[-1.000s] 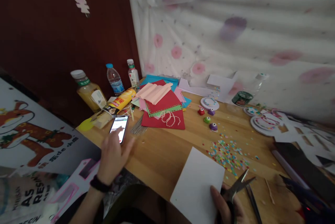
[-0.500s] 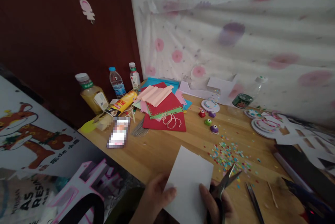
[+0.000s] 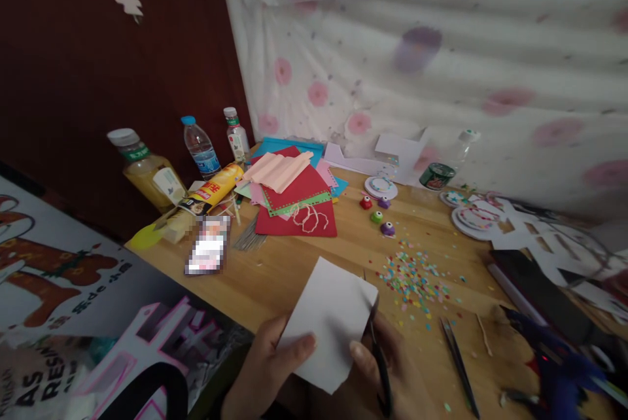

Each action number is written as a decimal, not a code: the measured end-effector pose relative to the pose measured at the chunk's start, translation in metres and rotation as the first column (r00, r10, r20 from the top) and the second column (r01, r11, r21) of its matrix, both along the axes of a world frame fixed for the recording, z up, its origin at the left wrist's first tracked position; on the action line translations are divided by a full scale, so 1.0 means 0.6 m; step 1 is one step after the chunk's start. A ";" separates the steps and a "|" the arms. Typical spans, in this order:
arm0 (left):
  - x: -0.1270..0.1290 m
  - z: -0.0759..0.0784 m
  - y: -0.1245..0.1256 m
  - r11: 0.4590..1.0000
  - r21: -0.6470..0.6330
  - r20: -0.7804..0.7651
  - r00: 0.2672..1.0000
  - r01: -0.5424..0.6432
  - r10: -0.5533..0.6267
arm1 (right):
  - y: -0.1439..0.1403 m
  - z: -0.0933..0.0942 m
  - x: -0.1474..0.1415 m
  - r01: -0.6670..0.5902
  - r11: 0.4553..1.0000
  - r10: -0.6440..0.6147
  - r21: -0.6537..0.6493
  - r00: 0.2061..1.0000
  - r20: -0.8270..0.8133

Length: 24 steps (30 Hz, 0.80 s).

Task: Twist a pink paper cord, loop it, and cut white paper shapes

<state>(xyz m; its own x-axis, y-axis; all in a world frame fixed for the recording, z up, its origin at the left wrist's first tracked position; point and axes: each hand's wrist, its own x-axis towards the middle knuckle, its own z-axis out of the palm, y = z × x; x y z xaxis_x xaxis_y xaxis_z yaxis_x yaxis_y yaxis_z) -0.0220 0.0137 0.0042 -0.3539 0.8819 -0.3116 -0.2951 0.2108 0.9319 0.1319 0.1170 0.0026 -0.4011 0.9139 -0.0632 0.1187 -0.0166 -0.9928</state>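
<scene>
My left hand [image 3: 275,364] grips a blank white card [image 3: 326,315] by its left side, thumb on top and fingers underneath. The card is tilted over the front of the wooden table. My right hand [image 3: 387,364] is closed round the black handles of a pair of scissors [image 3: 379,361], and its thumb lies at the card's lower right edge. The blades lie along the right edge of the card, partly hidden by it; whether they cut into it I cannot tell. Right of the hands rest dark tweezers [image 3: 460,367].
Colourful confetti [image 3: 415,276] is scattered beyond the right hand. A phone [image 3: 209,245] and stacked coloured paper [image 3: 299,194] lie at left and middle. Several bottles [image 3: 201,148] stand at the back left. A blue glue gun [image 3: 554,367] lies at the right, near a black box [image 3: 534,296].
The scissors have turned from pointing away at the right to lying against the card's right edge. The view has shifted to the right. Both hands still hold their things.
</scene>
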 end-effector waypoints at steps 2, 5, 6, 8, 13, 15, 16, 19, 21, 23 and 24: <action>0.002 0.004 0.006 1.000 0.005 -0.018 0.999 0.028 -0.028 | -0.001 0.007 -0.001 -0.008 1.000 0.007 -0.028 1.000 -0.016; 0.005 0.008 0.016 0.999 0.013 -0.048 0.998 0.038 -0.037 | 0.004 0.009 0.008 -0.083 0.995 0.079 -0.057 0.995 -0.058; 0.006 0.009 0.019 0.999 0.018 -0.062 0.997 0.043 -0.042 | 0.007 0.007 0.014 -0.117 0.991 0.112 -0.067 0.991 -0.070; 0.006 0.012 0.025 0.997 0.026 -0.088 0.994 0.072 -0.069 | 0.014 0.000 0.027 -0.178 0.980 0.173 -0.084 0.983 -0.067; 0.007 0.013 0.031 0.990 0.030 -0.071 0.988 0.137 -0.135 | 0.026 -0.014 0.047 -0.257 0.964 0.258 -0.074 0.966 0.003; 0.008 0.011 0.032 0.991 0.029 -0.052 0.991 0.127 -0.126 | 0.025 -0.012 0.046 -0.226 0.972 0.227 -0.064 0.974 0.005; 0.009 0.010 0.032 0.992 0.030 -0.044 0.992 0.120 -0.118 | 0.024 -0.011 0.044 -0.197 0.979 0.198 -0.057 0.980 0.002; 0.009 0.010 0.031 0.994 0.028 -0.037 0.994 0.104 -0.103 | 0.020 -0.008 0.038 -0.152 0.987 0.153 -0.046 0.988 0.017; 0.008 0.009 0.030 0.995 0.024 -0.036 0.994 0.100 -0.100 | 0.018 -0.008 0.035 -0.153 0.987 0.156 -0.053 0.987 0.044; 0.008 0.006 0.029 0.995 0.019 -0.026 0.995 0.097 -0.096 | 0.015 -0.008 0.033 -0.120 0.991 0.124 -0.063 0.991 0.055; 0.007 0.004 0.029 0.996 0.016 -0.016 0.996 0.092 -0.092 | 0.014 -0.007 0.032 -0.093 0.993 0.096 -0.066 0.994 0.052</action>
<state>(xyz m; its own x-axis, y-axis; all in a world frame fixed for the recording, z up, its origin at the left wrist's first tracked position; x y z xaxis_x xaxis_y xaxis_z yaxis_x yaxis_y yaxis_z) -0.0176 0.0309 0.0066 -0.2756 0.9160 -0.2917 -0.2613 0.2206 0.9397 0.1514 0.1251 -0.0019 -0.4800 0.8654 -0.1440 0.1767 -0.0654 -0.9821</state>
